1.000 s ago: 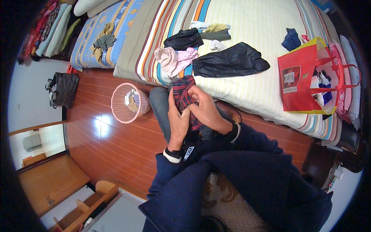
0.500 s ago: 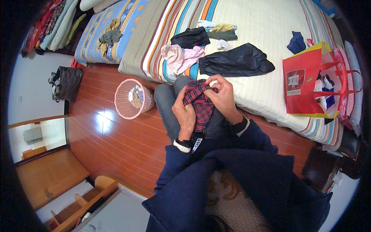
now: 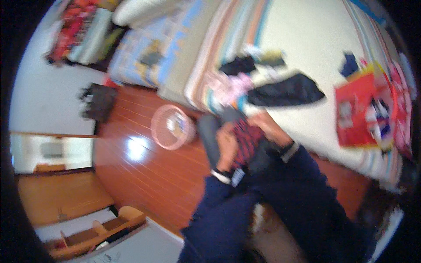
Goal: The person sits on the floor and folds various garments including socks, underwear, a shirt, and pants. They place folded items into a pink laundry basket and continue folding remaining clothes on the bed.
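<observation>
Over my lap, where my grey trousers [image 3: 207,136] show, lies a piece of red and dark plaid cloth [image 3: 246,142]. My left hand [image 3: 226,150] is closed on its left edge. On the upper right edge my right hand [image 3: 272,129] grips the same cloth, fingers bent. Motion smears the picture, so single fingers and the kind of garment are hard to make out. Just beyond my hands, at the bed's edge, rest pink garments [image 3: 228,90] and a long black garment [image 3: 287,92].
A pink basket [image 3: 158,131] with some cloth inside stands on the red-brown floor [image 3: 125,175] to my left. On the striped bed [image 3: 307,39] is a red bag [image 3: 353,114] holding clothes. A dark bag [image 3: 103,103] sits by the wall. Shelves [image 3: 94,232] stand at lower left.
The whole view has swung, so everything sits further right and mostly lower, and it is now blurred. Both hands still hold the plaid cloth on my lap.
</observation>
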### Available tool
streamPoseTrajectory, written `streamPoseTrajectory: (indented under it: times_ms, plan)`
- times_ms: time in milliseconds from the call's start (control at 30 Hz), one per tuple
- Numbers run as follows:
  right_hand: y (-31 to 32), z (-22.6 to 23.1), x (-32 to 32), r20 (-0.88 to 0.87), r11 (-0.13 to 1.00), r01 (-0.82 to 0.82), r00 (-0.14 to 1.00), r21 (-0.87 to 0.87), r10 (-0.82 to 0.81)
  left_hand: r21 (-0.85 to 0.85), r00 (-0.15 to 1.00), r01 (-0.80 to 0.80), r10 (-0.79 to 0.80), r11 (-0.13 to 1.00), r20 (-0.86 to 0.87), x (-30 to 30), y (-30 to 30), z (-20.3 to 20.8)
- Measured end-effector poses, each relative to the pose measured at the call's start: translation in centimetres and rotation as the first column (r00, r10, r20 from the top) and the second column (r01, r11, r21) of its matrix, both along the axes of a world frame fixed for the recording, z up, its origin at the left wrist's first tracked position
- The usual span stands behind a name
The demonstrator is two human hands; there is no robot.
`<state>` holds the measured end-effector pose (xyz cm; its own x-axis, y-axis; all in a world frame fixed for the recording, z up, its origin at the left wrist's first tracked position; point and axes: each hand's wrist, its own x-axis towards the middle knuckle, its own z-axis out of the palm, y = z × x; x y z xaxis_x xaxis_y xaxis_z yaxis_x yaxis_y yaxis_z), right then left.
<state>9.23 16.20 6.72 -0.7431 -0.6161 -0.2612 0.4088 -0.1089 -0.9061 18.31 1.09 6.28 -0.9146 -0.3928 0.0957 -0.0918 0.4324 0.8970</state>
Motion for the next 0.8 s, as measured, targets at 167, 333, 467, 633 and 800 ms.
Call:
streamPoseTrajectory:
  times_ms: [167,333,467,633,800]
  plan:
    - [-1.7,1.7,-0.5,0.194,0.976,-0.187,0.959,-0.113,0.206,0.244,0.99,0.03,-0.063,0.969,0.129,1.3,-0.5,0.3]
    - [-3.1,0.6,-0.4,0.299,0.959,-0.081,0.94,-0.27,0.164,0.587,0.989,0.096,-0.146,0.804,0.038,2.5,-1.4,2.3]
    - [-3.8,-0.6,-2.2,0.15,0.998,-0.008,0.989,0.07,-0.002,0.202,0.924,0.366,-0.33,0.908,-0.192,1.8,-1.0,5.0]
    - [-1.9,0.4,0.1,-0.357,0.931,-0.312,0.905,-0.191,0.23,0.737,0.991,0.077,-0.136,0.671,0.02,0.8,-1.6,5.6]
    - [-3.1,3.1,3.0,-0.076,0.896,-0.088,0.995,-0.436,0.06,0.983,0.997,-0.039,0.07,0.177,0.027,-0.4,-3.9,4.1]
